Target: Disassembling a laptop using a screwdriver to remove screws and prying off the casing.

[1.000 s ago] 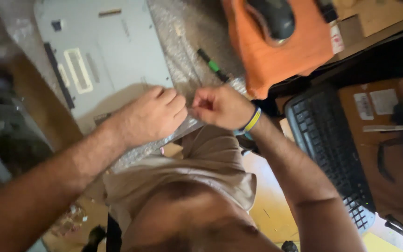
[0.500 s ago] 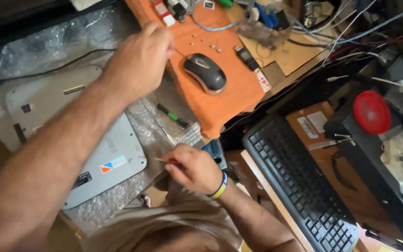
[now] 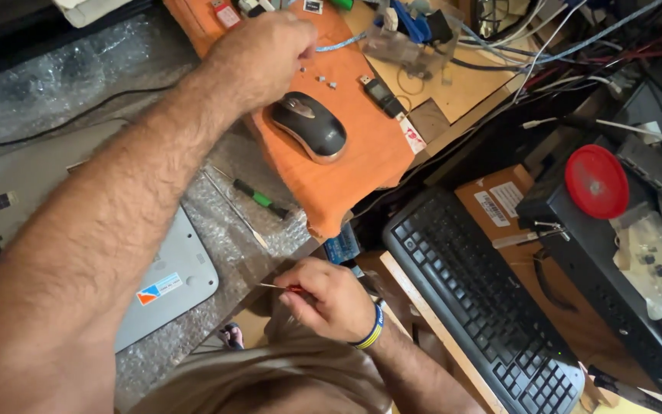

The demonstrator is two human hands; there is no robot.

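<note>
Orange cloth (image 3: 362,165): spread over the far middle of the tabletop (image 3: 461,96), bearing a black and silver mouse (image 3: 309,126) and a few tiny pale parts (image 3: 322,79).
Left hand (image 3: 258,57): reaches far over the cloth, fingers curled and pinched together just beside the tiny parts; whether the grip holds one of them cannot be told.
Right hand (image 3: 331,299): near, above the lap, grip closed around a thin screwdriver (image 3: 277,287) whose metal shaft points left and whose red handle barely shows between the fingers.
Wristband (image 3: 373,331): blue and yellow, on the right wrist.
Grey laptop (image 3: 166,276): lies bottom up on bubble wrap (image 3: 55,84) at the left, under the left forearm.
Laptop sticker (image 3: 158,288): small rectangle, white with orange and blue, near the laptop's near corner.
Green-handled screwdriver (image 3: 258,198): on the bubble wrap, between laptop and cloth.
Keyboard (image 3: 484,307): black, at the right, running near to far.
Cardboard box (image 3: 499,199): brown, just beyond the keyboard, with two white rectangular labels.
Red round lid (image 3: 596,182): far right, on a black case.
</note>
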